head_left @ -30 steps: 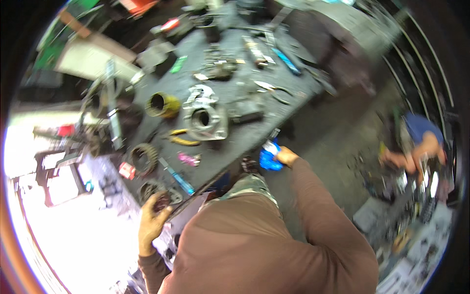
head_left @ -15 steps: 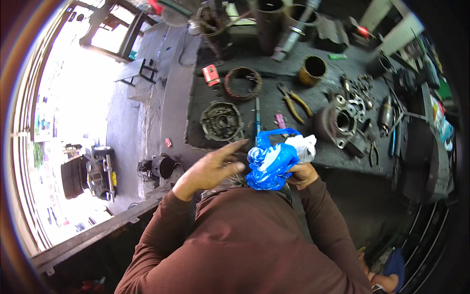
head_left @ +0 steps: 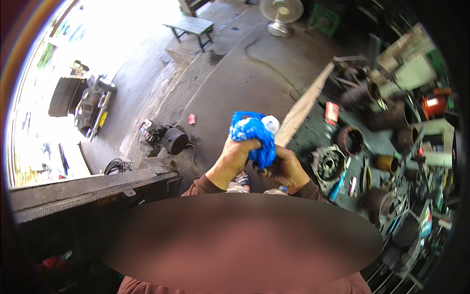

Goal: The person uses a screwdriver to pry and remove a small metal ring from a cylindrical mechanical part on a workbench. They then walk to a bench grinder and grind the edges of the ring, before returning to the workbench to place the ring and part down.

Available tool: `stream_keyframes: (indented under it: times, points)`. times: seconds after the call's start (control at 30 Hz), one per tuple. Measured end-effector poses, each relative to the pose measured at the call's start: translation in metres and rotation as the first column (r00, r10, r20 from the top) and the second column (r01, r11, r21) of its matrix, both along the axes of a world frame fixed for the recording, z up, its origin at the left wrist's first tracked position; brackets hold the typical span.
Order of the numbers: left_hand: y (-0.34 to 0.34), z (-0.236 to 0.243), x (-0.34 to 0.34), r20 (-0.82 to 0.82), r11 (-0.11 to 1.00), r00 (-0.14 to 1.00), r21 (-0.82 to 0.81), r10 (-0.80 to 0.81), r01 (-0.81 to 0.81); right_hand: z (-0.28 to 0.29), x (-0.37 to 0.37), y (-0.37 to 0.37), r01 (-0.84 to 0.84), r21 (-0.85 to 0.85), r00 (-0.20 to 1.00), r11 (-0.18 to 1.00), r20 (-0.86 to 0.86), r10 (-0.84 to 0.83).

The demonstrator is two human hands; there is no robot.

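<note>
A crumpled blue plastic bag (head_left: 254, 131) is up in front of my body, with a white bundle (head_left: 270, 124) showing at its right side. My left hand (head_left: 237, 154) is closed round the bag from the left, thumb across it. From the right, my right hand (head_left: 286, 169) has its fingers curled at the bag's lower edge; whatever lies between them is partly hidden. To the right, on the workbench, are a round metal housing (head_left: 329, 166), a blue-handled screwdriver (head_left: 339, 185) and a ring-shaped coil (head_left: 350, 140).
A worn workbench edge (head_left: 306, 109) runs close by my right hand. Pliers (head_left: 365, 175) and a yellowish cylinder (head_left: 386, 163) lie on the bench. A small motor (head_left: 175, 140) stands on the floor at left. Farther off are a bench (head_left: 191, 25), a fan (head_left: 281, 14) and a vehicle (head_left: 93, 105).
My view has turned left, so the workbench now lies at the right. My left hand, spread beside the bag before, has closed on it. Both hands are now together at the bag.
</note>
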State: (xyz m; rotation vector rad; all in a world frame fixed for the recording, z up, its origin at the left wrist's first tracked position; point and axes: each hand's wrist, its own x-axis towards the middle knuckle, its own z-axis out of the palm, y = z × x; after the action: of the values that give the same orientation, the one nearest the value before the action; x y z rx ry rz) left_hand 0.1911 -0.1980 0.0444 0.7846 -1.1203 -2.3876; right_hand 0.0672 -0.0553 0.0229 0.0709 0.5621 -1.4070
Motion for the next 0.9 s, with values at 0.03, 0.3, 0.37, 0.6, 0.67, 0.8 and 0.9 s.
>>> stream_keyframes:
  times: [0.03,0.3,0.37,0.6,0.67,0.8,0.9]
  points:
    - [-0.02,-0.008,0.004,0.055,0.981,0.989,0.135,0.135,-0.141,0.003,0.007,-0.019,0.052,0.028,0.998,0.998,0.042,-0.053]
    - [-0.102,-0.067,0.034,0.036,0.766,0.838,-0.43,0.544,-0.478,0.004,0.054,-0.155,-0.116,0.015,0.933,0.993,-0.341,0.114]
    - [-0.104,-0.072,0.045,0.316,0.557,0.757,-0.827,0.572,-0.076,-0.011,0.06,-0.197,0.013,0.063,0.944,0.998,-0.33,0.008]
    - [-0.165,-0.058,0.119,0.457,0.576,0.669,-0.816,0.586,0.052,-0.037,0.085,-0.298,-0.246,0.003,0.762,0.969,-0.617,0.196]
    - [-0.178,-0.053,0.139,0.381,0.621,0.739,-0.781,0.555,-0.064,-0.039,0.092,-0.326,-0.306,-0.034,0.733,0.951,-0.647,0.212]
    - [-0.219,-0.052,0.189,0.427,0.62,0.74,-0.785,0.52,0.018,-0.063,0.121,-0.393,-0.376,-0.033,0.778,0.926,-0.554,0.296]
    - [-0.262,-0.046,0.242,0.423,0.624,0.716,-0.781,0.556,-0.023,-0.092,0.15,-0.451,-0.444,0.073,0.75,0.893,-0.515,0.415]
